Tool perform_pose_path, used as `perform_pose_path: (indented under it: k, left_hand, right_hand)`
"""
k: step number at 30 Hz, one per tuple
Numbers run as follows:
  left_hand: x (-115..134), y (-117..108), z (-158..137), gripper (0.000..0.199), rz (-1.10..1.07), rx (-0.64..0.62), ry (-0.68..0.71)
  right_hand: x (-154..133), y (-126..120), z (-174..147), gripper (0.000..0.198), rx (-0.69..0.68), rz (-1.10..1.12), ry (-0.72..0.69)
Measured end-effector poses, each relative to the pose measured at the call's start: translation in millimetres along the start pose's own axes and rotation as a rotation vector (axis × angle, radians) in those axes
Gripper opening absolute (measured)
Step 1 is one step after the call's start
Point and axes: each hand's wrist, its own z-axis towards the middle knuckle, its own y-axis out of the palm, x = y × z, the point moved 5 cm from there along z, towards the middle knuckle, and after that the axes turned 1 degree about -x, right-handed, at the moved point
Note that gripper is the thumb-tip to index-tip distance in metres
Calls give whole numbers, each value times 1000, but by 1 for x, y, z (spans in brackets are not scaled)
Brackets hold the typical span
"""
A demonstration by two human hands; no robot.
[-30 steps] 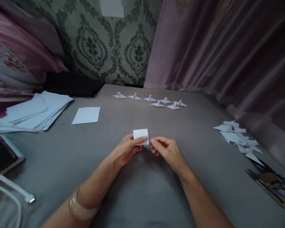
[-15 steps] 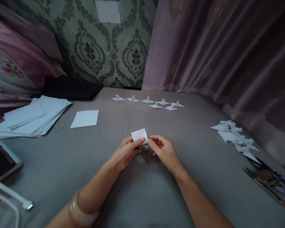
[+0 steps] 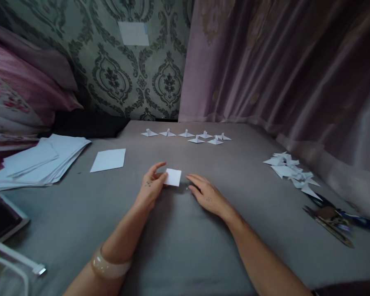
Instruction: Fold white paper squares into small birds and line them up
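Observation:
A small square of folded white paper (image 3: 173,177) is pinched at its left edge by my left hand (image 3: 153,183), thumb on top. Just right of the paper, apart from it, my right hand (image 3: 206,194) hovers low over the grey table with fingers and thumb spread, holding nothing. Farther back, several folded white paper figures (image 3: 186,133) with pointed wings stand in two short rows. One flat sheet of white paper (image 3: 108,160) lies to the left of my hands.
Stacked white paper (image 3: 43,160) lies at the left, near a dark-screened device (image 3: 3,218) and a white cable (image 3: 21,257). At the right are piled paper figures (image 3: 291,168), scissors (image 3: 357,220) and a pointed tool (image 3: 328,228). Curtains and a patterned wall border the table.
My right hand has come off the folded paper and opened. The left hand has moved slightly left with the paper, which now lies flatter. The view has tilted up a little.

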Motion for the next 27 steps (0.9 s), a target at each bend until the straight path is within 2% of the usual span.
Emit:
perform_pose_path:
  k: [2, 5, 6, 7, 9, 10, 11, 12, 13, 15, 16, 17, 18, 19, 20, 21, 22, 23, 24, 27]
  left_hand:
    - [1, -14, 7, 53, -6, 109, 14]
    - [4, -25, 14, 39, -29, 185, 49]
    - [5, -25, 15, 35, -35, 183, 55]
    - [6, -24, 15, 32, -43, 172, 56]
    - [8, -20, 15, 32, -57, 153, 37]
    - [9, -18, 15, 33, -57, 133, 27]
    - [10, -14, 15, 35, -51, 106, 20]
    - [11, -10, 16, 37, -40, 70, 20]
    - [14, -6, 17, 39, -26, 31, 25]
    - [19, 1, 19, 41, 6, -50, 38]
    - [22, 4, 19, 41, 21, -80, 41]
    - [25, 6, 19, 40, 38, -107, 45]
    - [27, 8, 18, 39, 55, -134, 51]
    - [28, 10, 15, 38, 72, -158, 55]
    - [28, 12, 13, 37, 88, -178, 59]
    - [26, 14, 10, 35, 100, -199, 62]
    - [22, 15, 8, 34, 112, -216, 58]
    - [17, 17, 6, 35, 122, -239, 56]
    - [12, 20, 5, 36, 129, -282, 72]
    - [-2, 25, 9, 36, 236, -360, 149]
  right_hand:
    - [-11, -4, -16, 41, -82, -87, 17]
    - [-32, 0, -37, 36, -440, 138, -79]
    - [-34, -3, -38, 39, -417, 188, -88]
    - [-31, -10, -34, 37, -281, 177, -60]
    - [-18, -26, -28, 34, 131, -18, 48]
    - [-14, -26, -27, 38, 226, -145, 113]
    - [-12, -24, -27, 41, 265, -232, 178]
    - [-15, -16, -28, 40, 228, -239, 186]
    - [-25, -4, -30, 38, 93, -165, 110]
    - [-54, 27, -40, 36, -329, 123, -93]
    - [-67, 37, -46, 37, -495, 252, -159]
    - [-75, 40, -48, 36, -553, 341, -178]
    - [-76, 40, -44, 33, -520, 391, -159]
    - [-70, 33, -35, 29, -347, 387, -93]
    - [-57, 21, -25, 25, -93, 317, -12]
    - [-44, 8, -17, 18, 143, 193, 45]
    - [-34, -2, -11, 20, 307, 57, 58]
    - [-26, -6, -4, 32, 359, -65, 19]
    - [-21, -7, 3, 40, 338, -174, -44]
    - [-12, 1, 11, 29, 198, -492, -217]
